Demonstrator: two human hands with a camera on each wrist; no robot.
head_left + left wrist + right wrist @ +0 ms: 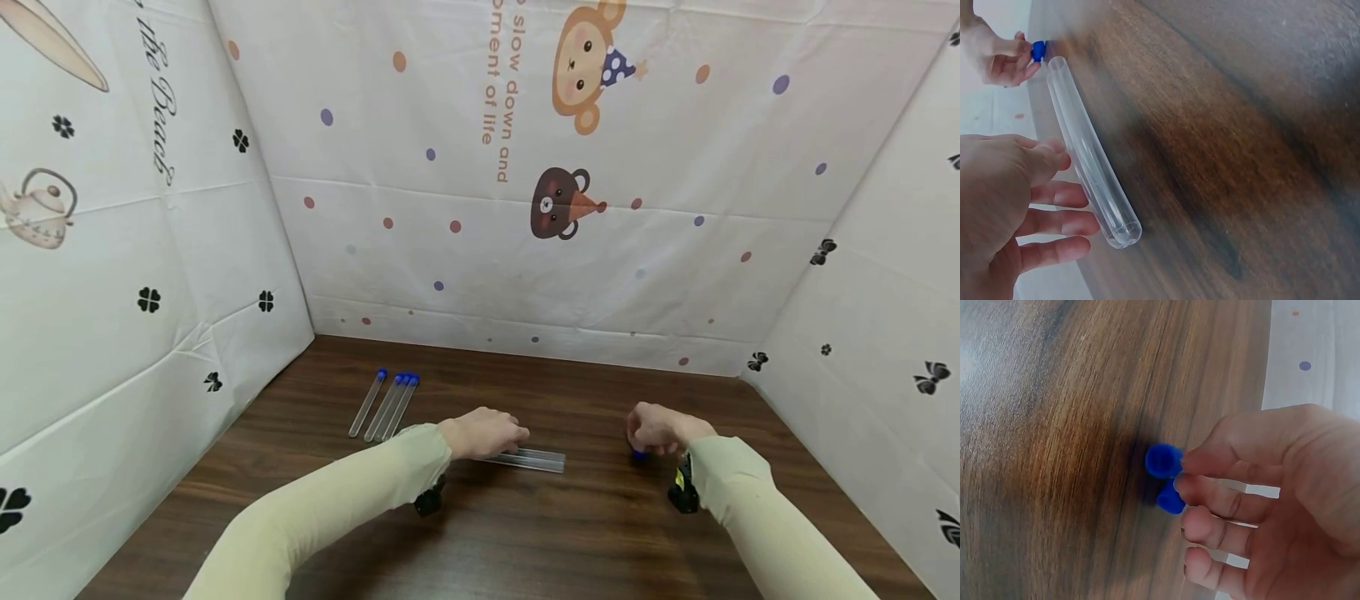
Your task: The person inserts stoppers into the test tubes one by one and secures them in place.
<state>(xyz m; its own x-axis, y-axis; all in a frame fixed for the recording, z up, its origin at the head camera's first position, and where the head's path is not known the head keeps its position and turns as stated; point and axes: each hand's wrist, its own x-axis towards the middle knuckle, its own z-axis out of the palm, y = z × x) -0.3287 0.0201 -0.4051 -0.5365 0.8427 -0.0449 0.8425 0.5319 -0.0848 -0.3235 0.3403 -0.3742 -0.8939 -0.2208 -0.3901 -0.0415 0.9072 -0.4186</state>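
Clear test tubes [536, 460] without caps lie side by side on the brown table; how many is hard to tell. My left hand [483, 433] is over their left part. In the left wrist view its fingers are spread loosely beside a tube [1094, 159], not wrapped around it. The tube's rounded end points toward the wrist camera. To the right, my right hand [660, 427] pinches a blue cap [1163, 460] between thumb and index fingertips, close to the table. A second blue cap [1171, 497] sits right below it in the right wrist view, partly behind the fingers.
Several test tubes [386, 408] with blue caps lie at the back left of the table [495, 542]. White printed sheets [480, 267] stand along the table's back and both sides. Each wrist carries a small black device [682, 492].
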